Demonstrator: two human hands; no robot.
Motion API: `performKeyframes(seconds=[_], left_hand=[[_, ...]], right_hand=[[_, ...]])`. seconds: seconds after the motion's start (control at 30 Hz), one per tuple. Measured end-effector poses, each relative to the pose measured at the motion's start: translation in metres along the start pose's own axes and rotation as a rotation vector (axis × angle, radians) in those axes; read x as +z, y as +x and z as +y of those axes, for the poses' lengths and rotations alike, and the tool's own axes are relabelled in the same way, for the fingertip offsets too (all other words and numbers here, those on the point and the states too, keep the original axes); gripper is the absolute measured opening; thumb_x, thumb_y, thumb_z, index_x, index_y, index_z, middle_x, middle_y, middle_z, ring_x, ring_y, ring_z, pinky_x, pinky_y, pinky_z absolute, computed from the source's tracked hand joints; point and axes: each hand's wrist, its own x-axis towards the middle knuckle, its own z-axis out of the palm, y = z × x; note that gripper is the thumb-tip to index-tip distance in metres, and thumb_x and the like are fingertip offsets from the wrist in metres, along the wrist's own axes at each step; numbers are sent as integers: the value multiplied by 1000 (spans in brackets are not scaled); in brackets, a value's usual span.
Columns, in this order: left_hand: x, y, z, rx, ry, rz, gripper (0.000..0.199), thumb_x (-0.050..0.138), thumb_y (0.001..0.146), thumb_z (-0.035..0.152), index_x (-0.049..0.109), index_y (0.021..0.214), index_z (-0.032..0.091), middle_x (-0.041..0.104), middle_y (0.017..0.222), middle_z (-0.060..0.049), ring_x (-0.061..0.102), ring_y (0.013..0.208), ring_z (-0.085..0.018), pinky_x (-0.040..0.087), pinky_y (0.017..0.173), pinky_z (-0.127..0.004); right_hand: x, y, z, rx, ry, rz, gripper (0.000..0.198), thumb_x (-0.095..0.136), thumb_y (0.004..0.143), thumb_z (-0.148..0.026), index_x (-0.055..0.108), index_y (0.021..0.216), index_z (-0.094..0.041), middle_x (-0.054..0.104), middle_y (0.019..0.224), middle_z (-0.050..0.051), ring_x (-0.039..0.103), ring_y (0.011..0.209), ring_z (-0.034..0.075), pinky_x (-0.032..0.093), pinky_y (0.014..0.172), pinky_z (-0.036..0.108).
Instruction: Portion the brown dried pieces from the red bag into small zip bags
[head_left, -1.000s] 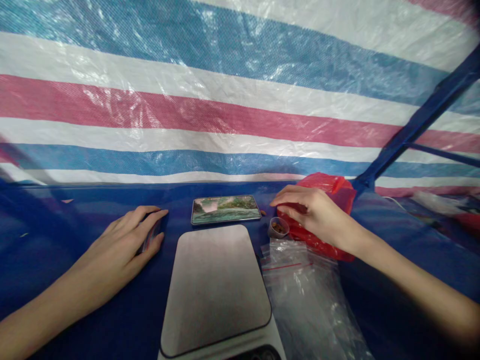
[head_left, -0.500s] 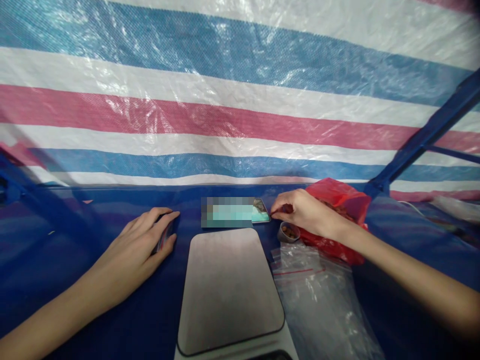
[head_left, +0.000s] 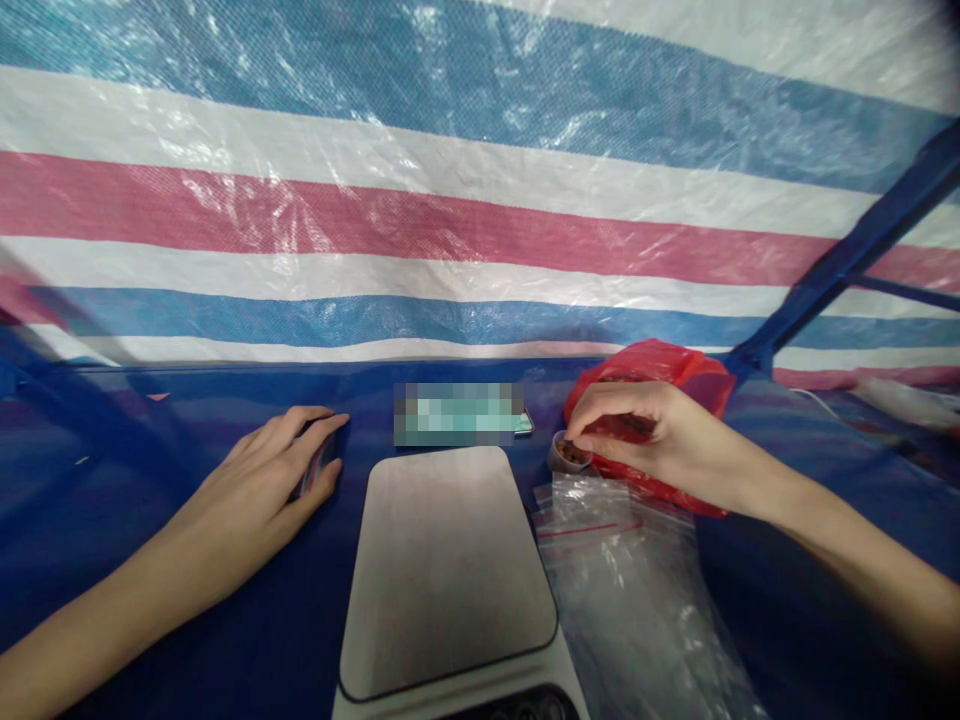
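The cup (head_left: 568,455) stood on the desk (head_left: 150,500) between scale (head_left: 450,560) and red bag (head_left: 660,420). The right hand (head_left: 645,435) pinched narrow at its rim. The left hand (head_left: 270,480) lay curled over something, perhaps a small dark object (head_left: 311,470). Clear bags (head_left: 630,570) lay nearby.

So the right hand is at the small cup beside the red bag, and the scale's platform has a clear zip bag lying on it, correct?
Not quite. The head view shows the scale platform bare; the clear zip bags lie on the blue table to its right. The right hand is indeed at the small cup beside the red bag.
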Motion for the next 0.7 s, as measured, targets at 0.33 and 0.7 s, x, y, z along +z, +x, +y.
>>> performKeyframes(seconds=[0.33,0.7], left_hand=[[1,1,-3,-12,-9,-29,60,38,104,65,54,149,29,60,146,-9,60,133,-33,48,111,-51],[1,0,-1,-14,-14,-11,58,39,104,64,56,148,29,62,144,-8,62,130,-32,49,109,-49]], right_hand=[[8,-10,3,-6,-232,-47,38,78,96,-32,74,133,-27,79,126,6,75,114,25,58,103,37],[12,-5,-1,0,-168,275,46,75,97,-38,64,140,-26,80,109,5,77,97,23,62,95,39]])
